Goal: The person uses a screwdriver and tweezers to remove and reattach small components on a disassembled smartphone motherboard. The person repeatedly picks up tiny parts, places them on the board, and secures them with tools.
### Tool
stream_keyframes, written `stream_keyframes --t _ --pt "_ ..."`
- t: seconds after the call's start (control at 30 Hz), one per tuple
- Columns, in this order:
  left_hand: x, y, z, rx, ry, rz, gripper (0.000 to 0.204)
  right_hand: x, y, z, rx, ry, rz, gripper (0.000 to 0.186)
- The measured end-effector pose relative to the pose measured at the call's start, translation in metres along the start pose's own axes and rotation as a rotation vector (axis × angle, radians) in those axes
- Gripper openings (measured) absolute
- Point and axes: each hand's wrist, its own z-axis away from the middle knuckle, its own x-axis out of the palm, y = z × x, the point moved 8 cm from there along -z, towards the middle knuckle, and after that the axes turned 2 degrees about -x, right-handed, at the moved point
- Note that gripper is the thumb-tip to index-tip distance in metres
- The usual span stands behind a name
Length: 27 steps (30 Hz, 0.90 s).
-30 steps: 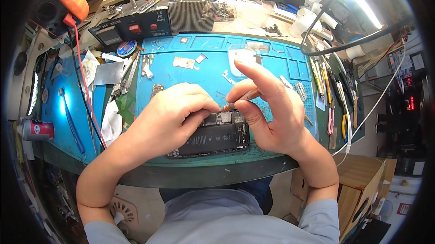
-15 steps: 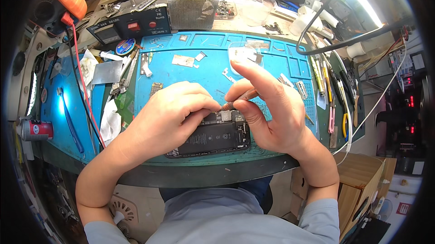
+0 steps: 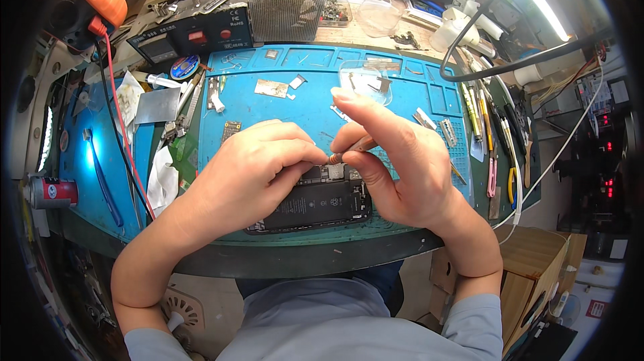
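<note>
An opened smartphone [image 3: 312,205] lies on the mat in front of me, its black battery and inner parts bare. My right hand [image 3: 412,166] pinches a slim brown, copper-ringed screwdriver [image 3: 363,143] between thumb and fingers, above the phone's upper edge. The index finger of that hand stretches out past the tool. My left hand [image 3: 251,173] is closed over the phone's left part, with thumb and forefinger pressed together at the tool's copper-coloured end. Whatever else those fingertips may hold is hidden. The phone's upper left corner is covered by my left hand.
A blue repair mat [image 3: 308,106] carries small metal parts, a circuit board [image 3: 231,130] and a clear dish [image 3: 364,79]. Tweezers and pliers [image 3: 513,186] lie to the right. A toothbrush [image 3: 100,176] and a red can [image 3: 54,193] are left; a black control box [image 3: 194,37] stands behind.
Both hands stay over the phone in nearly the same grip. My right index finger has shifted slightly to the left.
</note>
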Motion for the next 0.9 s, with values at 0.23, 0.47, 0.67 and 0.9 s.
stream_keyframes --t 0.23,0.47,0.67,0.9 --pt "-0.002 0.0 0.002 -0.003 0.011 -0.03 0.017 0.003 -0.005 -0.007 -0.05 -0.088 -0.036 0.05" --pt "-0.002 0.003 0.0 -0.005 -0.017 -0.039 0.015 0.0 -0.008 -0.008 -0.035 -0.117 0.062 0.053" --pt "-0.001 0.0 0.001 0.008 0.042 -0.04 0.012 0.002 -0.004 -0.01 0.055 -0.114 0.006 0.058" --pt "0.0 0.0 -0.001 0.005 0.047 -0.041 0.012 0.0 -0.003 -0.012 0.15 -0.07 -0.055 0.059"
